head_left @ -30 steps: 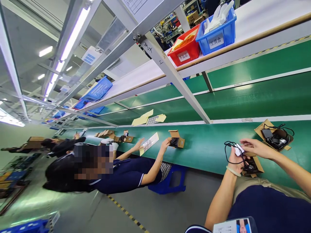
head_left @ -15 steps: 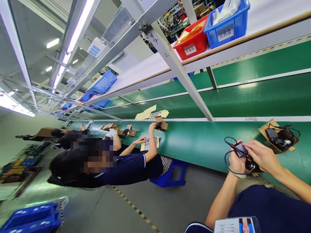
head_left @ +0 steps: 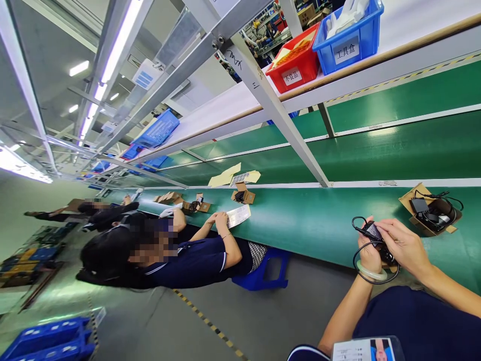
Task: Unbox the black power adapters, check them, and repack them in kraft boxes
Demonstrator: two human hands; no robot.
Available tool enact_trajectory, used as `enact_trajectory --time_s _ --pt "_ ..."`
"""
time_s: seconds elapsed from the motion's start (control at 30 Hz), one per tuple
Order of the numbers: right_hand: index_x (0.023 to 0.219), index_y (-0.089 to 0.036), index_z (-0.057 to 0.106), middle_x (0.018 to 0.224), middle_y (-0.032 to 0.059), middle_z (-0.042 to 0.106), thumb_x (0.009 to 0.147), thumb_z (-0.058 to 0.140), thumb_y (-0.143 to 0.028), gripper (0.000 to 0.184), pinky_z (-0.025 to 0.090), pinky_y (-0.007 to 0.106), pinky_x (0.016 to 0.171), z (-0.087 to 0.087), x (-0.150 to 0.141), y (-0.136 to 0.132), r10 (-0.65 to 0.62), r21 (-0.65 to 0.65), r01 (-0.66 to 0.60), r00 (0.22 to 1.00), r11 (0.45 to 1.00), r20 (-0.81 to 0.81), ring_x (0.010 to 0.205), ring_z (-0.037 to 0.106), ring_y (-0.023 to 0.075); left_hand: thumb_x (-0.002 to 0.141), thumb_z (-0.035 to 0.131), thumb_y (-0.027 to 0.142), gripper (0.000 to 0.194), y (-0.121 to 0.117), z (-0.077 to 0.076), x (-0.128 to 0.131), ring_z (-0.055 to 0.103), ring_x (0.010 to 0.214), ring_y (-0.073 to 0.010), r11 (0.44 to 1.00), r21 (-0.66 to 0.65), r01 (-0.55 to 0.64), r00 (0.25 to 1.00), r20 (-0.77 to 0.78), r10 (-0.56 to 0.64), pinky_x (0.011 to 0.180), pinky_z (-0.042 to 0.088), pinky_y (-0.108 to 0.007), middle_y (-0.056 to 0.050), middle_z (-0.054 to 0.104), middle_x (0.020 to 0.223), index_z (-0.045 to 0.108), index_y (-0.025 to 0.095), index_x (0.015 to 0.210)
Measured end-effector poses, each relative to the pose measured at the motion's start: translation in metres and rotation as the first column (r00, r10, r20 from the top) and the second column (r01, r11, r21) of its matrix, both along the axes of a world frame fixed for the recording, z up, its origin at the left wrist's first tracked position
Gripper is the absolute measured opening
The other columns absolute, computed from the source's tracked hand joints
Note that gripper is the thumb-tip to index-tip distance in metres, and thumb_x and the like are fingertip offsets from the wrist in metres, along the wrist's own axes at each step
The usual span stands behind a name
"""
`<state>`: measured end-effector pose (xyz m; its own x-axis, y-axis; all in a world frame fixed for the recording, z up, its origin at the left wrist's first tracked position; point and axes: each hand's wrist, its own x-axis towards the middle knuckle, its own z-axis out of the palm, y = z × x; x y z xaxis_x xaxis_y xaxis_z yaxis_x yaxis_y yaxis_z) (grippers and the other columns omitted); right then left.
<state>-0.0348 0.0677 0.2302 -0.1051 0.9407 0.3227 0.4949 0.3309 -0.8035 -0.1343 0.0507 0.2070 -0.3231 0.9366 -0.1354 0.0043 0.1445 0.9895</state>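
Note:
My left hand (head_left: 369, 255) is wrapped around a black power adapter (head_left: 372, 230) with a printed label on its upper face. The thumb and fingers of my right hand (head_left: 408, 246) pinch the adapter's right edge. A black cable (head_left: 355, 258) loops from the adapter around my left wrist, over a pale green bangle (head_left: 370, 272). More dark coils sit between my palms, partly hidden, with a bit of brown cardboard below them. Right of my hands an open cardboard box (head_left: 415, 223) holds another black adapter (head_left: 420, 205) and cables.
A green work surface (head_left: 300, 220) runs along the line. Its metal post (head_left: 278, 113) slants up to a shelf with a red bin (head_left: 295, 70) and a blue bin (head_left: 349, 45). At left, a co-worker (head_left: 203, 260) holds a label sheet (head_left: 239, 215) near an open box (head_left: 246, 194).
My hands have shifted slightly, and the cable loop now hangs lower over my left wrist. The co-worker's hand has left the box and both their hands are at the label sheet.

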Motion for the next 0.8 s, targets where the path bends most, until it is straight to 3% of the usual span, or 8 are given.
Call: enact_trajectory --time_s 0.1,0.2,0.4,0.5,0.6,0.8 --pt "0.103 -0.021 0.061 0.100 0.0058 0.061 0.093 0.045 -0.023 0.019 0.046 0.032 0.081 0.001 -0.002 0.002 0.002 -0.011 -0.003 0.999 1.000 -0.046 0.092 0.057 0.0179 0.093 0.027 0.050 0.052 -0.002 0.001 -0.002 0.054 0.114 -0.0228 0.997 0.059 0.057 0.998 0.033 -0.059 0.099 0.043 -0.036 -0.014 0.059 0.121 0.056 0.018 0.121" --pt "0.100 -0.021 0.060 0.099 0.0055 0.062 0.093 0.045 -0.024 0.017 0.046 0.033 0.081 -0.001 -0.006 0.001 -0.007 -0.025 0.006 0.997 1.000 -0.070 0.091 0.057 0.0183 0.093 0.024 0.054 0.056 -0.001 -0.001 -0.001 0.053 0.115 -0.0220 0.997 0.071 0.028 0.993 0.114 -0.036 0.100 0.042 -0.035 -0.013 0.056 0.126 0.056 0.018 0.121" --pt "0.090 -0.022 0.057 0.092 0.0058 0.063 0.092 0.044 -0.023 0.014 0.046 0.037 0.083 -0.001 -0.014 -0.010 0.076 0.034 -0.075 0.997 0.997 -0.033 0.093 0.057 0.0213 0.084 0.037 0.067 0.065 0.015 0.003 -0.003 0.061 0.098 -0.0218 0.997 0.074 0.021 0.931 0.361 -0.047 0.093 0.046 -0.035 -0.014 0.063 0.113 0.059 0.016 0.118" --pt "0.094 -0.021 0.055 0.093 0.0065 0.062 0.092 0.044 -0.025 0.012 0.047 0.036 0.080 0.011 -0.008 -0.002 -0.001 0.046 0.001 1.000 0.999 0.009 0.091 0.057 0.0209 0.085 0.031 0.069 0.071 0.022 0.016 -0.005 0.061 0.092 -0.0210 0.992 0.113 0.058 0.948 0.305 -0.090 0.090 0.047 -0.035 -0.014 0.064 0.107 0.058 0.014 0.119" --pt "0.097 -0.020 0.055 0.093 0.0070 0.063 0.092 0.045 -0.028 0.014 0.046 0.036 0.080 0.023 0.004 0.011 -0.086 0.131 0.068 0.987 0.989 0.134 0.090 0.057 0.0212 0.088 0.026 0.066 0.068 0.020 0.025 -0.005 0.057 0.106 -0.0220 0.983 0.147 0.113 0.970 0.196 -0.141 0.098 0.042 -0.035 -0.013 0.060 0.119 0.058 0.015 0.120" --pt "0.095 -0.019 0.058 0.093 0.0089 0.063 0.092 0.043 -0.025 0.016 0.042 0.039 0.084 0.030 0.011 0.018 0.014 0.147 -0.075 0.925 0.986 0.380 0.090 0.055 0.0241 0.091 0.020 0.061 0.066 0.013 0.023 -0.008 0.049 0.118 -0.0235 0.974 0.148 0.172 0.979 0.080 -0.186 0.105 0.035 -0.038 -0.014 0.054 0.128 0.053 0.015 0.125"
